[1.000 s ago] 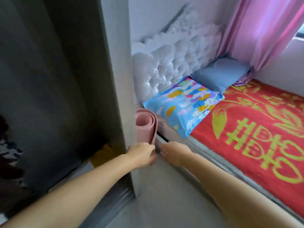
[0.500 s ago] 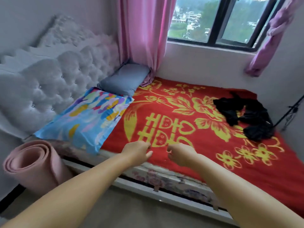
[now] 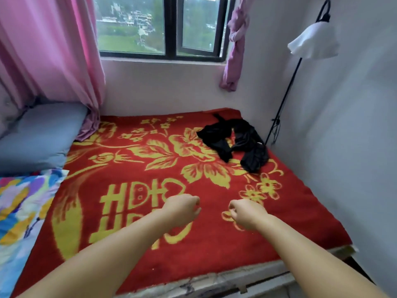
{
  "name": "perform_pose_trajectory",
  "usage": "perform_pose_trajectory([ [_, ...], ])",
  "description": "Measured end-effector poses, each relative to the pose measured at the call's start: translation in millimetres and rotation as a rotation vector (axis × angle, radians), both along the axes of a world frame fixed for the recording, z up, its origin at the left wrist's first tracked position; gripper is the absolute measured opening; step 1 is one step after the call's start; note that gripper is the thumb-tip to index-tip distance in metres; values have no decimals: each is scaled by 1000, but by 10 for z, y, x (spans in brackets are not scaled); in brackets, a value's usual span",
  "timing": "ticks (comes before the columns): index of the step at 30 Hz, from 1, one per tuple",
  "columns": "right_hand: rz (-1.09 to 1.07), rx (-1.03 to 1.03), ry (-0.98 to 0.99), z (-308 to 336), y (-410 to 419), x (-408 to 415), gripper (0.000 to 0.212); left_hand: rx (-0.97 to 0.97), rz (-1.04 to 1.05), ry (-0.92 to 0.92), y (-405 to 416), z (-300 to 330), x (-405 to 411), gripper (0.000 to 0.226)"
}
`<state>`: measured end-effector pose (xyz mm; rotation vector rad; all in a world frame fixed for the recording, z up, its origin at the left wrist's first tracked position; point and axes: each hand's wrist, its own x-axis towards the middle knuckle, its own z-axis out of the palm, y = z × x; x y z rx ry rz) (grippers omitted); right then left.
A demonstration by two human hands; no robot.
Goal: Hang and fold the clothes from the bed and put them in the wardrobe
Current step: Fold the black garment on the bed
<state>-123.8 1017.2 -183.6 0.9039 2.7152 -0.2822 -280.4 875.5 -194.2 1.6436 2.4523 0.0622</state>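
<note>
A crumpled pile of black clothes (image 3: pixel 235 140) lies on the far right of the bed (image 3: pixel 129 222), which is covered by a red blanket with yellow flowers. My left hand (image 3: pixel 181 208) and my right hand (image 3: pixel 246 214) hover side by side over the near middle of the blanket, both with fingers curled and holding nothing. The clothes lie well beyond my hands, toward the window wall. The wardrobe is out of view.
A grey-blue pillow (image 3: pixel 40 134) and a colourful pillow (image 3: pixel 19 211) lie at the left. Pink curtains (image 3: pixel 49 50) hang beside the window (image 3: pixel 163 26). A floor lamp (image 3: pixel 313 39) stands in the right corner against the white wall.
My view has swung right from the wardrobe edge and rolled pink mat to the bed. Both hands moved with it out over the blanket, still holding nothing.
</note>
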Motion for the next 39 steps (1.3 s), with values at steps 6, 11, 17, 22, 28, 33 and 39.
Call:
perform_pose_trajectory([
  [6,-193,-44,-58,-186,859,156,32,-82,-171,-55,1113,-191,-112,36],
  [11,-299,-75,-88,-491,1904,262,33,-161,-218,-88,2201,-444,-118,36],
  [17,-259,-132,-132,-1022,3531,-22,29,-230,-148,-152,3823,-861,-314,33],
  [22,-200,-144,-164,-1692,4747,-334,31,-298,-83,-183,5099,-1518,-475,30],
  [28,-197,-205,-170,-2767,5443,-742,47,-271,26,-205,6166,-2376,-728,35],
  [33,-225,-172,-153,-3868,5638,-750,62,-163,91,-133,6915,-3174,-914,61],
  [39,-176,54,142,-4430,5577,-603,58,-166,89,-49,7471,-3873,-1055,108],
])
